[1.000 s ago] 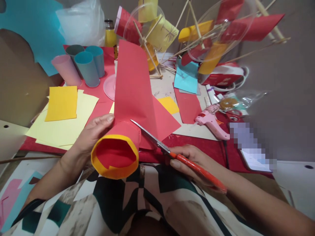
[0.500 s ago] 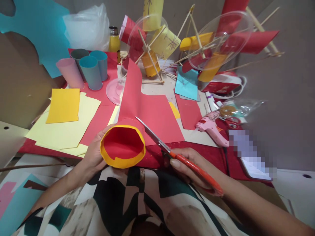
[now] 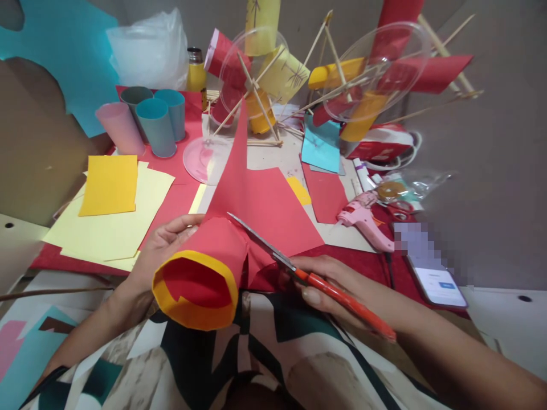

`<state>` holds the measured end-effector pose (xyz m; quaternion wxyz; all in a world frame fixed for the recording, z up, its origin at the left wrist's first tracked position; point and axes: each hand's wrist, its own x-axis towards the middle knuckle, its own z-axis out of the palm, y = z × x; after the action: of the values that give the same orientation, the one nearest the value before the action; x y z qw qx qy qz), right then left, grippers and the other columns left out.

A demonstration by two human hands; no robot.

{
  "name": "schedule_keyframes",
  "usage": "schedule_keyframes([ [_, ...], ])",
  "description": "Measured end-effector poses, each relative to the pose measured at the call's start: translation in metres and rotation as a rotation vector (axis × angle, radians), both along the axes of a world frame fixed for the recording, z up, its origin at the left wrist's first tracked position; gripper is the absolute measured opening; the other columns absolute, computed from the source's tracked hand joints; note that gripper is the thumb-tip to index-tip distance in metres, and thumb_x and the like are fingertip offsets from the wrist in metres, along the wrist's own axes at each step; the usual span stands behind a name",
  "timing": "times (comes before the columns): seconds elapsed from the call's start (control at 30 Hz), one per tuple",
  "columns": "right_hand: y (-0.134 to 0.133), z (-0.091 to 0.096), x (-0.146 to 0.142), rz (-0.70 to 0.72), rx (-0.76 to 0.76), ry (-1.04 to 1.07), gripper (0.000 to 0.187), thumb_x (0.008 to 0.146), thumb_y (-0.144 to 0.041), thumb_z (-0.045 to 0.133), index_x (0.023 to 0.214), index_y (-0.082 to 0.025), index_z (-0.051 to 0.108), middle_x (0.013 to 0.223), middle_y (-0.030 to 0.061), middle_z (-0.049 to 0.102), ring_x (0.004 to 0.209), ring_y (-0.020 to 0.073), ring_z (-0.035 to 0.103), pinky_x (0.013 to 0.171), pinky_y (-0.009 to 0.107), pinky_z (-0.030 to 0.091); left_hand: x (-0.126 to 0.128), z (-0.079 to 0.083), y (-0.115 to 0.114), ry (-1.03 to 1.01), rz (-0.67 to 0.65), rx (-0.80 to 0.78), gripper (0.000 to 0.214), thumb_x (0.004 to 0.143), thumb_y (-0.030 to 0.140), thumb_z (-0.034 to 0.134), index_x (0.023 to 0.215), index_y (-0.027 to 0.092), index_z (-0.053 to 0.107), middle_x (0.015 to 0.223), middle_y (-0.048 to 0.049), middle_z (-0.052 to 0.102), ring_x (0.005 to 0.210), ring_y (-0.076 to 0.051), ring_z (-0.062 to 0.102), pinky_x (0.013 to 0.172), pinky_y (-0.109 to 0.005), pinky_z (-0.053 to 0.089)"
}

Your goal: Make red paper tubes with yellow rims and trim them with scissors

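Gripping the red paper tube [image 3: 200, 273] over my lap in my closed left hand [image 3: 160, 250], my right hand [image 3: 329, 285] clamps the scissors [image 3: 299, 272], blades parted at its loose flap, and a slip could gash the tube wall.

Soft, even indoor light; faint shadows; strong wide-angle bending at edges; slight blur.
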<state>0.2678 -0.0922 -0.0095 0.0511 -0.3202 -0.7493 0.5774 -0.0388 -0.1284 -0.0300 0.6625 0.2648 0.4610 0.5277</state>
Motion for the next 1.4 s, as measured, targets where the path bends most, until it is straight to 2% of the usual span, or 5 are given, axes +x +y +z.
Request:
schedule_keyframes([
  [0.1,0.0,0.0,-0.002,-0.008,-0.024,-0.009,0.046,0.097,-0.062,0.055,0.083,-0.019,0.047,0.073,-0.0041,0.036,0.064,0.01,0.031,0.054,0.023,0.028,-0.002,0.003,0.003,0.064,-0.004,0.021,0.029,0.069,0.025,0.093,0.096,0.027,0.084,0.093,-0.0002,0.084,0.079,-0.016,0.077,0.071,-0.023,0.061],
  [0.2,0.0,-0.001,-0.003,-0.018,-0.048,0.0,0.047,0.096,-0.064,0.055,0.083,-0.019,0.049,0.073,-0.0037,0.037,0.064,0.0104,0.031,0.055,0.023,0.028,-0.004,0.007,0.006,0.1,-0.002,0.035,0.029,0.066,0.034,0.096,0.091,0.028,0.085,0.09,0.0009,0.083,0.076,-0.012,0.074,0.07,-0.019,0.059],
  [0.73,-0.003,-0.002,-0.011,-0.113,-0.151,-0.01,0.051,0.09,-0.062,0.065,0.072,-0.019,0.044,0.067,-0.0056,0.029,0.061,0.0084,0.024,0.053,0.024,0.02,-0.012,0.003,0.011,0.13,-0.056,0.038,0.028,0.071,0.04,0.092,0.095,0.026,0.085,0.089,-0.004,0.083,0.075,-0.016,0.075,0.067,-0.022,0.06],
  [1.13,0.002,0.005,-0.009,0.021,0.046,-0.07,0.046,0.096,-0.063,0.055,0.091,-0.018,0.057,0.075,-0.0006,0.05,0.065,0.0115,0.042,0.057,0.022,0.037,-0.022,0.011,0.006,0.285,-0.128,0.138,0.023,0.079,0.044,0.085,0.098,0.031,0.086,0.092,-0.0052,0.082,0.076,-0.019,0.072,0.063,-0.023,0.057],
  [1.4,0.002,0.003,-0.008,0.004,0.011,-0.093,0.052,0.093,-0.068,0.058,0.096,-0.016,0.063,0.079,0.0019,0.057,0.068,0.0133,0.047,0.06,0.024,0.041,-0.016,0.017,0.007,0.352,-0.166,0.189,0.017,0.084,0.037,0.079,0.096,0.027,0.086,0.09,-0.0064,0.081,0.074,-0.019,0.07,0.063,-0.023,0.054],
])
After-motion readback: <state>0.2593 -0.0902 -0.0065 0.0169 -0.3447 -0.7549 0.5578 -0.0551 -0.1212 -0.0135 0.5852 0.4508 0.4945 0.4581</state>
